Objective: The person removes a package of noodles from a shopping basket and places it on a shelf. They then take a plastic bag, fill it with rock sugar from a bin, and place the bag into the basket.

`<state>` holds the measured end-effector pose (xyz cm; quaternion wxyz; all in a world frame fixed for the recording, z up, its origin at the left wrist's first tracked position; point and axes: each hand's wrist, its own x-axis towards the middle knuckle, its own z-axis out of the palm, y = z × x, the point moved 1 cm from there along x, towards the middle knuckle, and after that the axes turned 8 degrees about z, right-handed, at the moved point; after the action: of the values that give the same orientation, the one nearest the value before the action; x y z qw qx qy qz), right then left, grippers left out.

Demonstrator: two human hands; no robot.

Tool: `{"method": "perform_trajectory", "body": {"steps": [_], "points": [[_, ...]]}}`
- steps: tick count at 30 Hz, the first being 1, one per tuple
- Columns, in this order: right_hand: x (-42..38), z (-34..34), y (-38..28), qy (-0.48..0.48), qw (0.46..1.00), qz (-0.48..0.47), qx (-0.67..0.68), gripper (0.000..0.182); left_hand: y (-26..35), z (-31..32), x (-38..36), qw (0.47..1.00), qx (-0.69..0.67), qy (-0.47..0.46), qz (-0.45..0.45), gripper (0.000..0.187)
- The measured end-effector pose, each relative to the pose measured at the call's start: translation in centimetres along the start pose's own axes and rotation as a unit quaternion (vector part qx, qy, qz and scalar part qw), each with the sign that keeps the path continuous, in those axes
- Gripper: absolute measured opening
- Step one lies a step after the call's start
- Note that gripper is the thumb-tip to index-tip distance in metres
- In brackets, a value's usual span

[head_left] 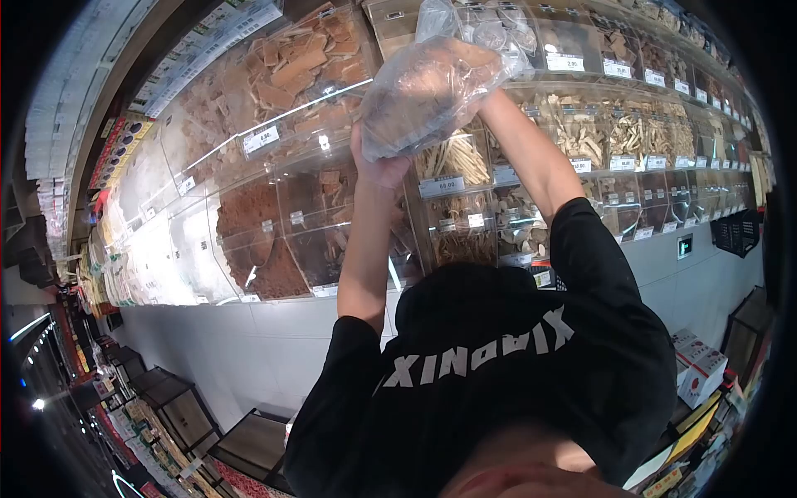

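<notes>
A clear plastic bag (pixel 398 108), bulging with brownish contents that the glare blurs, hangs in front of the upper bins. My left hand (pixel 383 168) is closed on its lower left part, with most of the fingers hidden behind the plastic. On the right side, my right hand (pixel 476 101) grips the bag, its fingers largely covered by the film. Behind the bag are clear bins of flat brown pieces (pixel 299 66) and pale dried sticks (pixel 455 159).
Rows of clear bins with price labels (pixel 443 185) run to the right. More bins with reddish-brown goods (pixel 257 241) are on the left. A black basket (pixel 736 233) hangs at the far right, above red-and-white boxes (pixel 700 369). Dark-framed stands (pixel 249 444) are at the lower left.
</notes>
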<state>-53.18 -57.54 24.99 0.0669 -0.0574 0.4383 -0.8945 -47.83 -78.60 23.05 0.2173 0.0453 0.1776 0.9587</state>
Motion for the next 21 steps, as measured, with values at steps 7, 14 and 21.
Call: {"method": "perform_trajectory", "body": {"steps": [7, 14, 21], "points": [[1.6, -2.1, -0.8, 0.197, 0.972, 0.126, 0.019, 0.04, 1.2, -0.3, 4.4, 0.999, 0.0, 0.031, -0.008, 0.06], [-1.7, -3.9, -1.5, 0.265, 0.961, 0.029, -0.07, 0.036, 1.3, -1.0, 7.5, 0.98, 0.096, 0.137, -0.107, 0.061], [-1.8, -7.3, -0.2, 0.284, 0.929, 0.033, -0.236, 0.015, 0.1, -0.1, 6.0, 0.931, 0.318, 0.172, 0.042, 0.059]]}}
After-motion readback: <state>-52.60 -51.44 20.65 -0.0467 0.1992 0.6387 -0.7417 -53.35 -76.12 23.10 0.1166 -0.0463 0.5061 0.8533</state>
